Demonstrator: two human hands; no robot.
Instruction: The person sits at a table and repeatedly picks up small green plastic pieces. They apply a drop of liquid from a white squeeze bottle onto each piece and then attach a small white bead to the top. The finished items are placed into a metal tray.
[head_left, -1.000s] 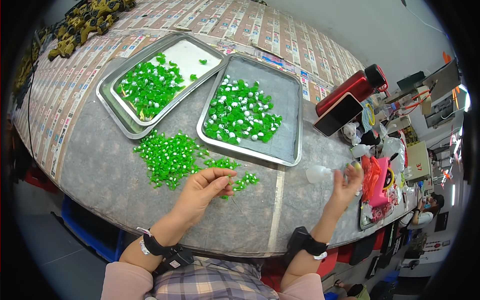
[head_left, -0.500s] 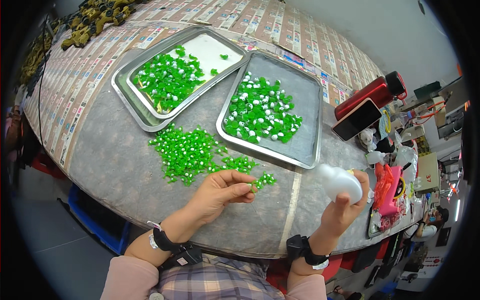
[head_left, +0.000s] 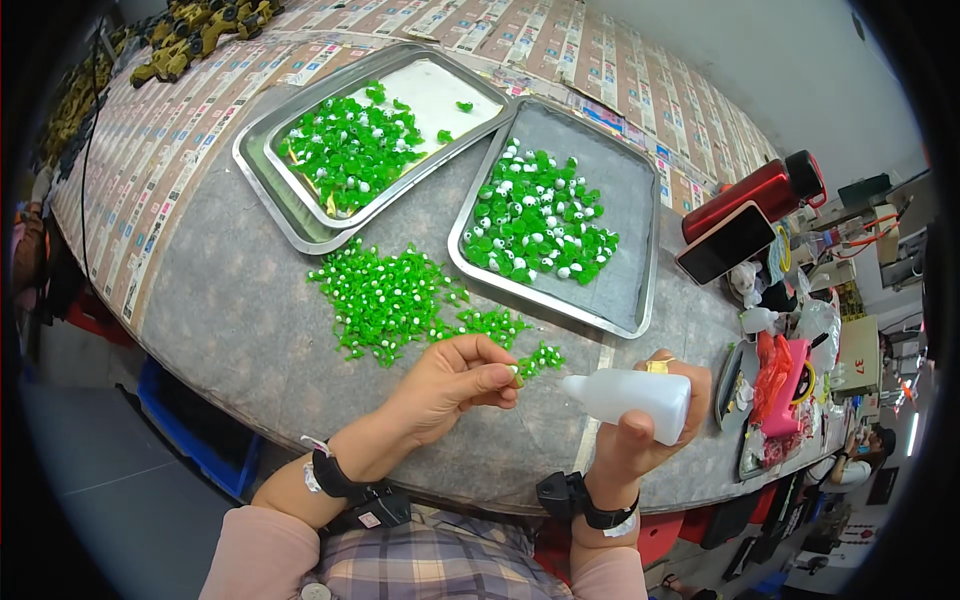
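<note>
Between the thumb and fingertips of my left hand (head_left: 455,385) is pinched a small green piece with a white spot (head_left: 515,373). My right hand (head_left: 640,440) grips a translucent white squeeze bottle (head_left: 635,398), tilted sideways, its nozzle pointing left toward the pinched piece and a little apart from it. Just beyond my left hand lies a heap of small green pieces with white dots (head_left: 380,300), with smaller clusters (head_left: 541,358) trailing right. A metal tray (head_left: 648,285) behind holds larger green pieces with white eye-like balls (head_left: 535,215).
At the back left, a second metal tray (head_left: 243,165) carries a smaller tray of green pieces (head_left: 350,150). A red flask (head_left: 740,200) and a phone (head_left: 727,243) lie at the right, near a pink box (head_left: 785,385). Dark yellow toy parts (head_left: 190,40) are piled far left.
My right hand has moved left and turned the bottle from upright-tilted to nearly sideways, bringing its nozzle near the small piece. My left hand keeps its pinch; the view has shifted slightly.
</note>
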